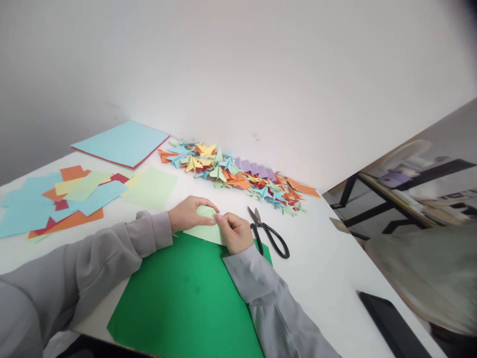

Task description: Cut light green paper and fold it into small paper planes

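Between my two hands is a pale green sheet of paper (203,229), partly folded, at the far edge of a green board (186,293). My left hand (192,214) has its thumb and fingers closed on the paper's upper left part. At the paper's right side, my right hand (235,232) pinches it, with thumb and fingertips meeting near the left thumb. Black-handled scissors (263,226) lie slightly opened just right of my right hand, one handle loop partly over the green board.
Loose coloured paper pieces (89,189) spread at the left, below a light blue sheet stack (122,141). Many small folded paper shapes (223,166) pile along the wall. A black flat device (391,323) lies near the right edge of the white table (320,278).
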The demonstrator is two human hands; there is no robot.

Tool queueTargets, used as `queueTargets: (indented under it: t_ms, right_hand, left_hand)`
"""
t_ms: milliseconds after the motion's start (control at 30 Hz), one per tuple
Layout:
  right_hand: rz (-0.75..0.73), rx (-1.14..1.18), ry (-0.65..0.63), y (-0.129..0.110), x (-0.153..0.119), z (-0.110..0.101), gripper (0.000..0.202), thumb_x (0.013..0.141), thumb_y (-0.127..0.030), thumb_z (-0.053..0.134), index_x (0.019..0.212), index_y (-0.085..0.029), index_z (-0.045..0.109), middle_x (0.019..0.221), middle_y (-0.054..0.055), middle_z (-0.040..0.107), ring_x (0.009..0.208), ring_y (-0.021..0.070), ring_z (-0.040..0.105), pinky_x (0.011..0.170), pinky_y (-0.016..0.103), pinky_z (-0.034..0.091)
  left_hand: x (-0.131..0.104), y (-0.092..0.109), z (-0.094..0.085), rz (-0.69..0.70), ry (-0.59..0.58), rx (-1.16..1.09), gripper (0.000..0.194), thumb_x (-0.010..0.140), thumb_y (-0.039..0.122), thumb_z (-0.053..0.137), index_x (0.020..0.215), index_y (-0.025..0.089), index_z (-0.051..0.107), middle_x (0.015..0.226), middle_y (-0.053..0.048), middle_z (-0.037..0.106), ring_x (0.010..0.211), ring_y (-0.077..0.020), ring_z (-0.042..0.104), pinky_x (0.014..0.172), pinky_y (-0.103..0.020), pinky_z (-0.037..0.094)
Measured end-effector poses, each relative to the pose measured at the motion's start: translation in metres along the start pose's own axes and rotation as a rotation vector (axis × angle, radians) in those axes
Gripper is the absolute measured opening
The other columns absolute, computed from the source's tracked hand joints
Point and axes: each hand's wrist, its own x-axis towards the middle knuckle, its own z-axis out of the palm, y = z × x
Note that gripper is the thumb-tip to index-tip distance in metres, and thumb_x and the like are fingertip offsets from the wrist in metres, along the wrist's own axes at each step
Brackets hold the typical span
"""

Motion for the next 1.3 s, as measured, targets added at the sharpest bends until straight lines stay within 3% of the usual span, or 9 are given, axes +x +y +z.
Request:
queueTargets:
  t_ms: [133, 367, 500, 667, 933, 1067, 1200, 1300]
  right_hand:
    - [0.033, 0.016, -0.048, 0.000, 0.000, 0.000, 0.039, 0.073, -0.046, 0.051, 0.046, -0.019, 0.040, 0.043, -0.007, 0.026, 0.043, 0.0067, 0.023, 0.041, 0.022, 0.020]
    - [0.023, 0.055, -0.108, -0.002, -0.003, 0.003, 0.030, 0.074, -0.041, 0.053, 0.056, -0.018, 0.047, 0.047, -0.006, 0.037, 0.045, 0.0075, 0.030, 0.045, 0.022, 0.025]
    - [0.028, 0.053, -0.094, -0.003, -0.003, 0.003, 0.025, 0.076, -0.041, 0.049, 0.063, -0.019, 0.048, 0.047, -0.007, 0.038, 0.045, 0.0084, 0.031, 0.045, 0.022, 0.025]
    - [0.049, 0.061, -0.024, -0.003, -0.001, 0.001, 0.028, 0.075, -0.044, 0.048, 0.062, -0.020, 0.046, 0.052, -0.005, 0.039, 0.050, 0.0101, 0.035, 0.049, 0.023, 0.028]
    - [0.222, 0.322, -0.065, 0.003, 0.003, 0.003, 0.037, 0.068, -0.050, 0.056, 0.053, -0.019, 0.043, 0.048, -0.007, 0.035, 0.047, 0.0086, 0.030, 0.046, 0.023, 0.025]
    - [0.326, 0.451, -0.094, 0.004, 0.002, 0.005, 0.039, 0.063, -0.053, 0.060, 0.054, -0.018, 0.046, 0.047, -0.006, 0.040, 0.045, 0.0079, 0.031, 0.044, 0.022, 0.025]
    - [0.380, 0.517, -0.089, 0.003, 0.001, 0.006, 0.038, 0.060, -0.052, 0.063, 0.054, -0.018, 0.047, 0.046, -0.005, 0.043, 0.044, 0.0091, 0.037, 0.045, 0.024, 0.030]
    - [0.373, 0.512, -0.075, 0.001, 0.001, 0.006, 0.038, 0.062, -0.051, 0.062, 0.053, -0.018, 0.045, 0.045, -0.005, 0.043, 0.044, 0.0088, 0.037, 0.044, 0.023, 0.030]
  left_hand:
    - [0.000, 0.000, 0.000, -0.044, 0.006, -0.038, 0.032, 0.056, 0.022, 0.069, 0.087, 0.013, 0.064, 0.090, -0.005, 0.065, 0.094, -0.0205, 0.055, 0.086, -0.032, 0.039]
    - [-0.002, 0.000, 0.004, -0.103, -0.092, -0.045, 0.047, 0.050, 0.016, 0.072, 0.095, 0.013, 0.060, 0.088, -0.005, 0.064, 0.092, -0.0218, 0.055, 0.075, -0.031, 0.043]
    - [-0.003, 0.002, 0.007, -0.063, -0.045, -0.069, 0.051, 0.049, 0.017, 0.073, 0.097, 0.013, 0.059, 0.089, -0.006, 0.064, 0.086, -0.0193, 0.057, 0.076, -0.030, 0.043]
    - [-0.004, 0.008, 0.010, -0.180, 0.076, -0.051, 0.057, 0.045, 0.021, 0.075, 0.099, 0.012, 0.058, 0.071, 0.000, 0.060, 0.073, -0.0173, 0.057, 0.069, -0.028, 0.044]
    - [-0.005, 0.011, 0.012, -0.215, 0.081, -0.181, 0.051, 0.046, 0.018, 0.074, 0.095, 0.012, 0.059, 0.058, 0.005, 0.056, 0.055, -0.0101, 0.051, 0.057, -0.024, 0.042]
    - [-0.004, 0.006, 0.014, -0.175, 0.022, -0.321, 0.050, 0.045, 0.014, 0.073, 0.093, 0.011, 0.060, 0.068, 0.002, 0.060, 0.058, -0.0102, 0.053, 0.057, -0.023, 0.042]
    - [-0.004, 0.002, 0.015, -0.141, -0.007, -0.314, 0.049, 0.047, 0.015, 0.073, 0.094, 0.011, 0.062, 0.071, 0.000, 0.063, 0.062, -0.0124, 0.055, 0.059, -0.025, 0.043]
    - [-0.004, 0.002, 0.014, -0.092, 0.037, -0.266, 0.048, 0.045, 0.015, 0.075, 0.092, 0.013, 0.064, 0.083, -0.004, 0.066, 0.080, -0.0175, 0.058, 0.074, -0.029, 0.044]
